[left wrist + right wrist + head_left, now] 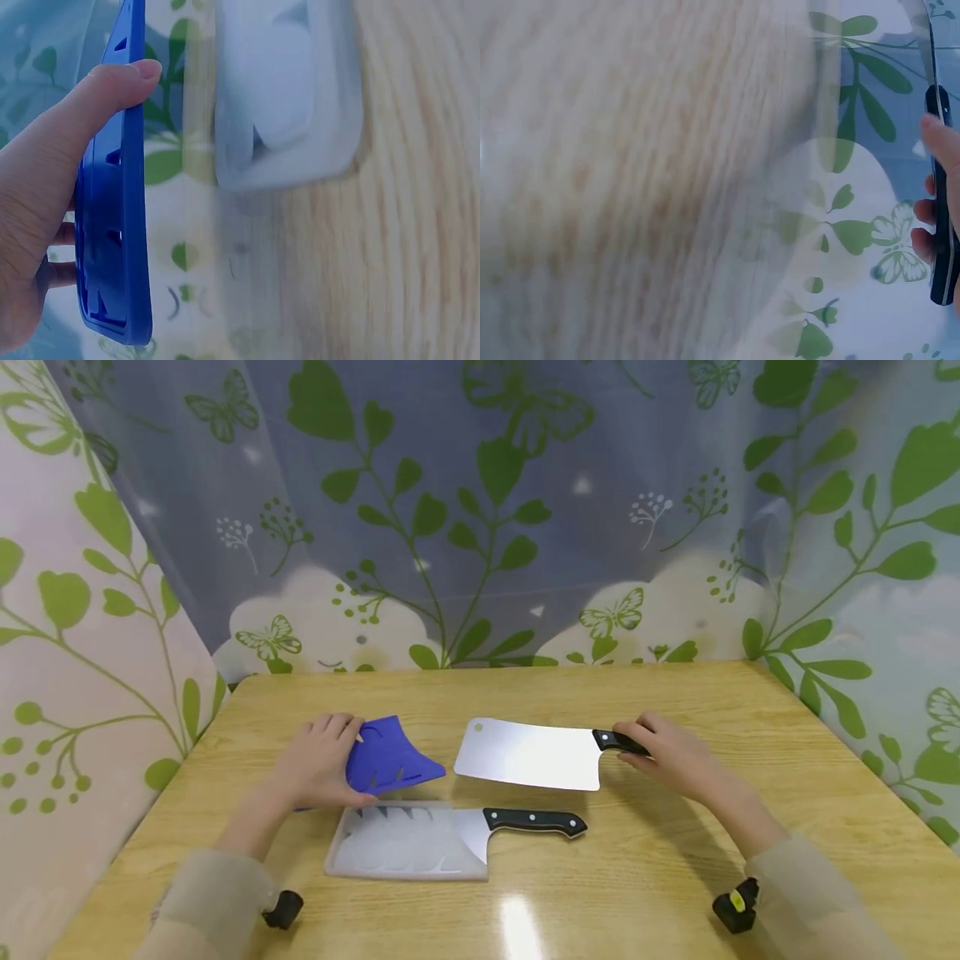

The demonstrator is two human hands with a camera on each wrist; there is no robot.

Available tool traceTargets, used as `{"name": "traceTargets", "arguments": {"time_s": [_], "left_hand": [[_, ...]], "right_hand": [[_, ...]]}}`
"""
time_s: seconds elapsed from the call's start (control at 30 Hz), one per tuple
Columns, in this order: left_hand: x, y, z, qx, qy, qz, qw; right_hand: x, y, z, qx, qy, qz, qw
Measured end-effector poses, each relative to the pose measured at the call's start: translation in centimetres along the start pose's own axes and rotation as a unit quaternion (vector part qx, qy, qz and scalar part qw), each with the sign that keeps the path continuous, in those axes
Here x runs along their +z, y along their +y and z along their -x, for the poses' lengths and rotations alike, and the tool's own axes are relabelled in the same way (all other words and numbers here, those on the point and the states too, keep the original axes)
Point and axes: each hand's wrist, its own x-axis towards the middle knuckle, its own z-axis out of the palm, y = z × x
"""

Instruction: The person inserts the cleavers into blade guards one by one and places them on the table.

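Observation:
In the head view my left hand (318, 762) grips a blue blade sheath (390, 758) with slots in it. The left wrist view shows the thumb on one face of this sheath (120, 195) and fingers behind it. My right hand (667, 752) holds a cleaver (532, 753) by its black handle (942, 247); its bare blade points left, raised over the table, with the tip side near the blue sheath. In front of both lies a second knife with a black riveted handle (534, 820), its blade mostly inside a translucent white sheath (405, 843).
All this is on or above a light wooden table (615, 877). A curtain (465, 510) with leaf and butterfly prints hangs behind the far edge, and similar printed cloth (892, 635) stands at the sides.

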Motion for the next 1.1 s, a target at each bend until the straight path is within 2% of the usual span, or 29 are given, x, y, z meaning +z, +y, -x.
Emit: {"name": "traceTargets", "arguments": {"time_s": [0.13,0.27,0.4,0.6,0.7,0.87,1.1], "left_hand": [[-0.5,1.3,-0.3,0.028,0.002,-0.008,0.9996],[-0.7,2.6,-0.3,0.056,0.001,-0.011,0.9984],[-0.8,3.7,-0.3,0.085,0.005,-0.017,0.9962],[-0.8,4.9,-0.4,0.128,0.044,-0.036,0.9901],[-0.8,5.4,-0.5,0.136,0.054,-0.046,0.9882],[-0.7,5.9,-0.5,0.14,0.051,-0.062,0.9868],[-0.8,6.5,-0.5,0.139,0.058,-0.058,0.9869]], "right_hand": [[-0.6,-0.3,0.3,0.0,0.029,-0.007,0.9996],[-1.1,-0.5,0.5,-0.013,0.049,0.012,0.9986],[-1.6,-0.6,0.9,0.003,0.049,0.015,0.9987],[-2.2,-0.6,1.6,0.031,0.036,0.007,0.9989],[-2.2,-0.6,1.7,0.036,0.031,0.007,0.9989],[-1.8,-0.7,1.8,0.038,0.033,0.016,0.9986],[-1.3,-1.2,2.1,0.053,0.041,0.02,0.9976]]}}
